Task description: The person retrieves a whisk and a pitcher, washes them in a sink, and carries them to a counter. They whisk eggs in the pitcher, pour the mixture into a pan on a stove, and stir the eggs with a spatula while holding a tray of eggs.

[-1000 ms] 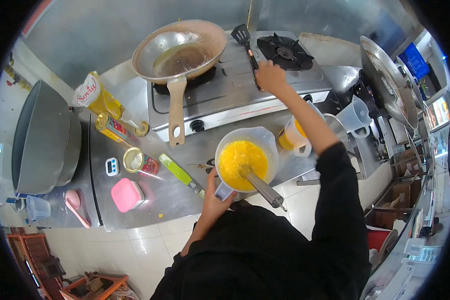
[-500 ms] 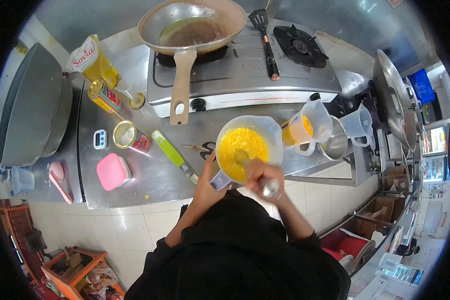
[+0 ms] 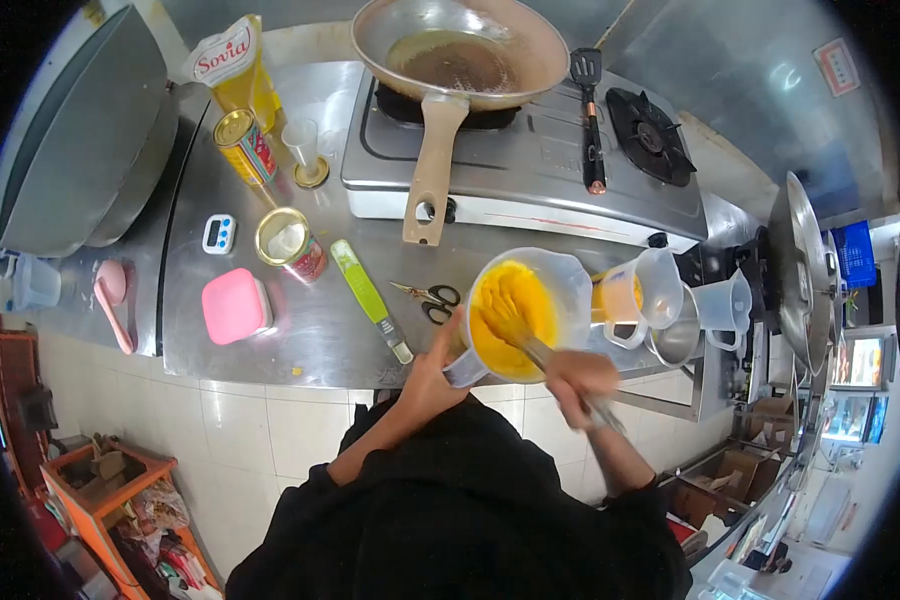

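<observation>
A translucent plastic jug (image 3: 574, 290) stands at the counter's front edge with a yellow egg-like mixture (image 3: 538, 298) inside. My left hand (image 3: 433, 388) is closed around the jug's handle side, with the thumb up along its wall. In my right hand (image 3: 578, 382), slightly blurred, is the metal handle of a whisk (image 3: 515, 328); its wires dip into the mixture. Scissors (image 3: 436, 299) with black grips lie just left of the jug. Further left is a green-handled brush or spatula-like tool (image 3: 365, 293).
A frying pan (image 3: 440, 150) with oil sits on the gas stove (image 3: 530, 160), beside a black slotted turner (image 3: 592, 130). Measuring jugs (image 3: 660, 285) and a metal bowl (image 3: 678, 340) stand right. Cans (image 3: 290, 245), a timer (image 3: 219, 234) and a pink-lidded box (image 3: 235, 307) are left.
The view has shifted, so the counter appears further right. My right hand has swung outward, the whisk slanting more to the right. The mixture looks smoother and gathered to the jug's left.
</observation>
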{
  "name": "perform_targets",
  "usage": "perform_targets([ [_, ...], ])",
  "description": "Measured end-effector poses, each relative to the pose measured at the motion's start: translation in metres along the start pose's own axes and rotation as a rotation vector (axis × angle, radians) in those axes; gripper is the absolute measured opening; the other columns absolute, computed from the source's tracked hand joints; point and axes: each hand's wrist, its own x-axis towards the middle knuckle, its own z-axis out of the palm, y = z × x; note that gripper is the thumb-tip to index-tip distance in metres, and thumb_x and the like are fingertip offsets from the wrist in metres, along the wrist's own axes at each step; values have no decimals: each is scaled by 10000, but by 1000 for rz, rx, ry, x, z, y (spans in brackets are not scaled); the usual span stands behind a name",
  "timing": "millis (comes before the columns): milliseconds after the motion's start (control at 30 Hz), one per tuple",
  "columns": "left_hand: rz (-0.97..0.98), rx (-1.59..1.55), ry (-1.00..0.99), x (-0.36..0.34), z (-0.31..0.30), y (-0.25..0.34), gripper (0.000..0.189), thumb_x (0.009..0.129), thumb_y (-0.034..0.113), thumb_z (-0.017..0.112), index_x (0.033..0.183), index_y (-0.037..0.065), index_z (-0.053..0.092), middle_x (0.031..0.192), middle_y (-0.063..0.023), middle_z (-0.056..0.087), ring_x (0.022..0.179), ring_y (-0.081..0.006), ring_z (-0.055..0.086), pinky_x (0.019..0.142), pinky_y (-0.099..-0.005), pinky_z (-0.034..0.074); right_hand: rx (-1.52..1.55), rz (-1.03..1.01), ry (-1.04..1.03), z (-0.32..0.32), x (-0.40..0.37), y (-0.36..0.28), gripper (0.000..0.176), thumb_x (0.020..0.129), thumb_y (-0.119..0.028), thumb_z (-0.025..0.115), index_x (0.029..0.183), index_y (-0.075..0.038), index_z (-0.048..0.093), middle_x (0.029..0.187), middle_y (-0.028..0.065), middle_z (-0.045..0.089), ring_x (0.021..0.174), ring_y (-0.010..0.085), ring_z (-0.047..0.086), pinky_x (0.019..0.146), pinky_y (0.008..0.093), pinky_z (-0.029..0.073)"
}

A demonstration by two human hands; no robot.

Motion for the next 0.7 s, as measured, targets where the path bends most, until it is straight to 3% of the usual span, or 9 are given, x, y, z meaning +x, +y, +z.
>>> perform_targets([
  [33,-28,-12,9,-1,1,1,838,614,62,637,1289,173,152,666,-159,586,663,-298,593,618,-348,469,2,-2,-15,-7,4,-7,247,769,-209,480,549,-120,409,477,-16,429,404,120,408,391,238,312],
  [133,-53,-34,10,-3,5,-3,845,612,56,632,1292,179,146,657,-164,582,657,-303,591,616,-347,466,1196,219,714,-40,33,-46,258,776,-272,437,591,-92,450,512,22,447,455,158,427,444,254,314],
  [200,-21,-17,-2,1,-1,-3,847,610,54,631,1293,177,146,656,-167,580,655,-305,589,613,-346,464,-22,221,127,4,-23,-1,237,783,-277,412,601,-131,375,546,4,387,530,119,388,493,303,307],
  [300,-62,-50,33,-2,5,-2,846,605,51,626,1292,173,147,659,-172,578,655,-306,588,608,-346,462,321,434,-89,-4,-46,13,233,783,-240,390,581,-127,365,536,5,374,513,140,378,486,306,304],
  [433,0,-60,15,-1,4,-13,842,604,35,610,1291,169,143,662,-167,578,668,-313,585,605,-351,461,307,134,306,21,-78,48,232,786,-210,363,582,-119,300,465,4,322,394,97,326,389,221,260],
  [467,-17,-88,3,0,5,-15,837,605,29,604,1290,168,144,664,-165,577,673,-316,583,609,-352,460,319,53,408,22,-50,39,233,786,-203,356,583,-117,284,447,4,309,364,86,313,365,200,249],
  [533,-60,-25,5,-1,2,-8,829,606,19,601,1287,172,153,666,-161,573,684,-317,580,621,-352,460,1336,-5,716,-25,10,-28,219,781,-224,384,601,-135,297,474,0,328,442,117,373,404,268,290],
  [567,-76,-35,-20,0,-2,0,825,609,25,606,1286,173,157,671,-160,572,687,-315,580,623,-351,459,1092,-24,848,-13,5,-25,239,781,-244,391,590,-141,290,468,-12,325,452,106,373,417,266,301],
  [700,-74,-69,-48,2,-11,9,828,615,62,636,1283,178,160,719,-164,576,697,-319,578,620,-351,461,984,-40,902,5,-3,-16,232,791,-218,388,589,-129,315,455,-18,306,429,97,344,419,244,293],
])
